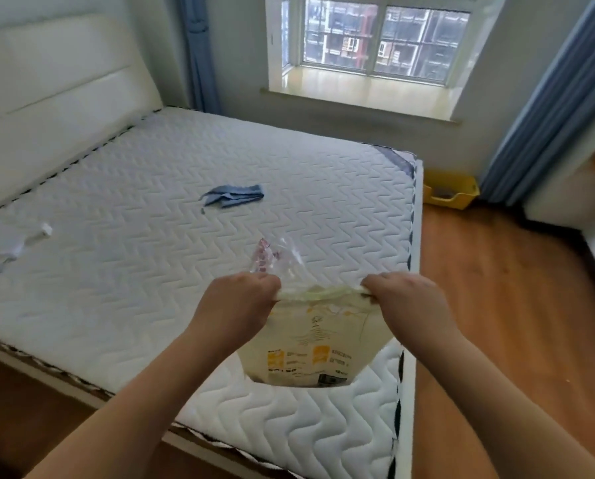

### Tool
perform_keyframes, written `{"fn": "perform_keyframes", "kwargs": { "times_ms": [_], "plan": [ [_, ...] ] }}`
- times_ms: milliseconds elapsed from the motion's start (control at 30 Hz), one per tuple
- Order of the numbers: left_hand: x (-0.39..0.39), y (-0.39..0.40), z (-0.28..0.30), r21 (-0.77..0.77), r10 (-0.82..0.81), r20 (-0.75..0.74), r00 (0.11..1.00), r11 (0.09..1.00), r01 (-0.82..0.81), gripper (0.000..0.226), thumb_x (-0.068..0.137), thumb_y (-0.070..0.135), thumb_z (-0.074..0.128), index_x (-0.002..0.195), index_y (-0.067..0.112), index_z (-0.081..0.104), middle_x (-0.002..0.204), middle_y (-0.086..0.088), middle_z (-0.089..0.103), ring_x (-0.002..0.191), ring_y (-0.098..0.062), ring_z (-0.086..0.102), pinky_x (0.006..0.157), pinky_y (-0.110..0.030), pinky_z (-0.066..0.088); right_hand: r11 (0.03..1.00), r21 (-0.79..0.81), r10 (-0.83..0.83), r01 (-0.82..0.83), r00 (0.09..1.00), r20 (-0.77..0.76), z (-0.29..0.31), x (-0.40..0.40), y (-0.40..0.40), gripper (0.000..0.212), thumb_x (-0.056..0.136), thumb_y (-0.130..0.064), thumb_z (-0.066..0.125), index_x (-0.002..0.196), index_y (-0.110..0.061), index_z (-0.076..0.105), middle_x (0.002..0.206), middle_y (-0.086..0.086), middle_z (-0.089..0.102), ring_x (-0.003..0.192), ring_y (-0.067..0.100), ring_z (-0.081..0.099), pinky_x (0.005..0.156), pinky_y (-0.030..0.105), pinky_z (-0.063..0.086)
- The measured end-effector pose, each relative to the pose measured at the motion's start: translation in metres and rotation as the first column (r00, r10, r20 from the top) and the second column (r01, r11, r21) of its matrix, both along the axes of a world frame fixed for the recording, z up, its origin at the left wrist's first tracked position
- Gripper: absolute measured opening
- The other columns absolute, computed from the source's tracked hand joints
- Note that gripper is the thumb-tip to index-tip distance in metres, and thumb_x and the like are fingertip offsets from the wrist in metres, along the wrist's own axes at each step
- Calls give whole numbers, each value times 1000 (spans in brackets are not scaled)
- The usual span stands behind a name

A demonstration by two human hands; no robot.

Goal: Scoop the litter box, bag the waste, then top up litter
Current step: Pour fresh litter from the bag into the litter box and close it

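Both hands grip the top edge of one cream litter bag [306, 344] with yellow printing, held up over the near corner of the mattress [151, 271]. The left hand [241, 302] curls its fingers round the left end of the rolled top, and the right hand [406, 299] curls round the right end — the top stretches taut between them. One clear plastic bag [275, 257] with pink print sticks up from the left hand's grip, just behind the litter bag.

The mattress's right edge runs close beside the litter bag, with bare wooden floor [496, 323] open to its right as far as the white unit at the frame's edge. One yellow litter box [449, 191] sits on that floor at the far end of the bed, under the window [375, 46] and against the blue curtain [548, 126], well apart from the hands.

On the mattress lie one blue cloth [234, 197] near the middle and one small whitish item [20, 243] near the left edge — too blurred to identify.
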State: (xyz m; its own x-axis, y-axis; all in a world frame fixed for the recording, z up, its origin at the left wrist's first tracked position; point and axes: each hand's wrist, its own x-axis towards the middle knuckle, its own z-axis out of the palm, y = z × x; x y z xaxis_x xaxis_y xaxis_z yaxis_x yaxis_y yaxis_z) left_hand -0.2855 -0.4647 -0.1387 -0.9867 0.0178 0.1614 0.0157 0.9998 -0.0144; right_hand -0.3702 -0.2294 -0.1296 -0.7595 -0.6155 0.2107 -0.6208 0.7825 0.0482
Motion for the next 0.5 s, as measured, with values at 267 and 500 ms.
{"fn": "perform_keyframes", "kwargs": {
  "times_ms": [267,500],
  "plan": [
    [-67,45,15,-15,-193,7,981,981,193,15,97,34,50,92,25,62,82,9,62,69,-10,58,60,-24,44,971,-8,-238,238,969,-63,1,-1,54,26,59,-4,76,64,-23,59,51,-8,53,41,12,44,42,21,25],
    [-112,99,21,31,-368,-37,929,929,369,14,92,35,56,87,25,65,77,7,64,65,-16,58,59,-30,52,908,-32,-420,419,902,-99,2,4,115,26,63,-3,71,65,-25,58,54,-10,53,44,12,47,41,23,31]
  ]
}}
